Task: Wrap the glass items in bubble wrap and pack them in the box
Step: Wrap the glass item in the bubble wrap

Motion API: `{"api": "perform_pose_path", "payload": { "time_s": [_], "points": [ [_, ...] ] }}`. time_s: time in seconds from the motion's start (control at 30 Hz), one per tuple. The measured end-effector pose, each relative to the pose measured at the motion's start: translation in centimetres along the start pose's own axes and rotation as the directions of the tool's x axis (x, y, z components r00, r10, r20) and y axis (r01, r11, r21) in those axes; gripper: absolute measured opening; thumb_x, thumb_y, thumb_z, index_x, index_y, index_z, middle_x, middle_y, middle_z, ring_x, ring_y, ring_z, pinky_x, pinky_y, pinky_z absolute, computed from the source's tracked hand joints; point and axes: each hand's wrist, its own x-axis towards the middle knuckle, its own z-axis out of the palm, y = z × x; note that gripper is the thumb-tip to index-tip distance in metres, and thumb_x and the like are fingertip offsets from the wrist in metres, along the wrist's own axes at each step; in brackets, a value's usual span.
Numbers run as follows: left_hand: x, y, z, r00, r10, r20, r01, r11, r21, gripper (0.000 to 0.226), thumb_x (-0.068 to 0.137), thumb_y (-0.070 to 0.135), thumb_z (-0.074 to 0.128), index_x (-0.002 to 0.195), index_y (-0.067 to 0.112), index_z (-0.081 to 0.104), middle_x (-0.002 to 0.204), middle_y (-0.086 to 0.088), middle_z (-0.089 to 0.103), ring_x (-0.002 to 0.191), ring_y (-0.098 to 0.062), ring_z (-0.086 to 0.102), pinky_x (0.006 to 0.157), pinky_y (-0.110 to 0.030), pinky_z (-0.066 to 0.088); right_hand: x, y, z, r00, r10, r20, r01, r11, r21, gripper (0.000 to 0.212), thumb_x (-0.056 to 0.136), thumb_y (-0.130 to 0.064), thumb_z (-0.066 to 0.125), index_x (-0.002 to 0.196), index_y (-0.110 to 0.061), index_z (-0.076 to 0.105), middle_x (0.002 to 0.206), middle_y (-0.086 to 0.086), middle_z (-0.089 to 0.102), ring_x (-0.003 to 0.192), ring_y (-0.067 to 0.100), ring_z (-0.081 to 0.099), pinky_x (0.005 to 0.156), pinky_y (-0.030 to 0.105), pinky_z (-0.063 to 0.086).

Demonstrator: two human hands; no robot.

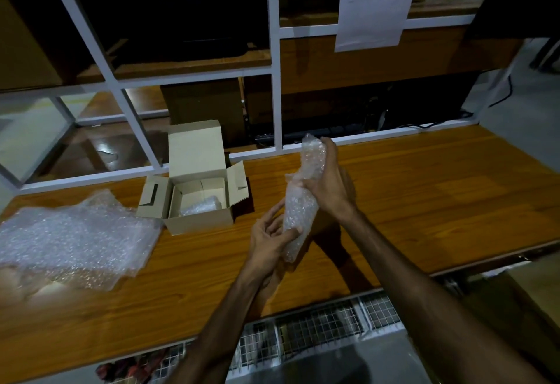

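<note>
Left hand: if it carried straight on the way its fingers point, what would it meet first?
The left hand already touches the wrapped bundle its fingers point at, so that comes first; the right hand grips it higher up.

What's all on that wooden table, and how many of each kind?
Cardboard box, open: 1
Bubble-wrapped bundles: 2, one in the box, one held in both hands
Pile of loose bubble wrap sheets: 1
Total: 4
</note>
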Motion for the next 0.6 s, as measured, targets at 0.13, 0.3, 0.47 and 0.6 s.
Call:
{"api": "perform_pose_path", "payload": {
  "time_s": [0.13, 0.3, 0.47, 0.6],
  "points": [
    [0.0, 0.4, -0.2, 1.0, 0.002, -0.02, -0.003, 0.999, -0.032, 0.075, 0.086, -0.002, 0.078, 0.15, 0.025, 0.05, 0.131, -0.006, 0.072, 0.117, -0.023, 0.073, 0.093, -0.045, 0.063, 0.0, 0.2, 0.0, 0.984, -0.176, 0.038, 0.175, 0.984, 0.011, 0.035, 0.093, -0.026, 0.077, 0.126, -0.024, 0.064, 0.106, -0.01, 0.072, 0.083, 0.009, 0.07, 0.062, 0.033, 0.059],
    [0.0, 1.1, -0.8, 0.998, 0.013, -0.054, -0.015, 0.999, -0.036, 0.077, 0.081, 0.009, 0.083, 0.148, 0.027, 0.052, 0.131, -0.004, 0.073, 0.119, -0.023, 0.072, 0.095, -0.049, 0.061, 0.2, 1.3, 0.2, 0.94, -0.223, 0.259, 0.216, 0.975, 0.054, 0.028, 0.095, -0.024, 0.056, 0.114, -0.028, 0.076, 0.109, -0.026, 0.066, 0.109, 0.007, 0.062, 0.102, 0.061, 0.048],
    [0.3, 1.4, -1.6, 0.993, 0.053, -0.107, -0.056, 0.998, -0.021, 0.072, 0.085, 0.002, 0.08, 0.146, 0.03, 0.052, 0.135, -0.007, 0.07, 0.117, -0.021, 0.073, 0.089, -0.041, 0.064, -0.3, -0.1, -1.0, 0.849, -0.074, 0.523, -0.002, 0.99, 0.143, 0.04, 0.101, -0.039, 0.051, 0.135, -0.023, 0.066, 0.139, -0.013, 0.046, 0.129, 0.011, 0.047, 0.111, 0.042, 0.041],
    [0.6, 1.7, -2.0, 0.99, 0.079, -0.116, -0.076, 0.997, 0.027, 0.07, 0.084, 0.006, 0.082, 0.14, 0.038, 0.056, 0.141, -0.007, 0.066, 0.123, -0.02, 0.069, 0.094, -0.047, 0.063, -0.5, -1.3, -1.7, 0.806, -0.011, 0.591, -0.155, 0.961, 0.229, 0.039, 0.113, -0.031, 0.037, 0.133, -0.01, 0.063, 0.112, -0.012, 0.06, 0.106, 0.0, 0.056, 0.077, 0.009, 0.038]
  ]
}}
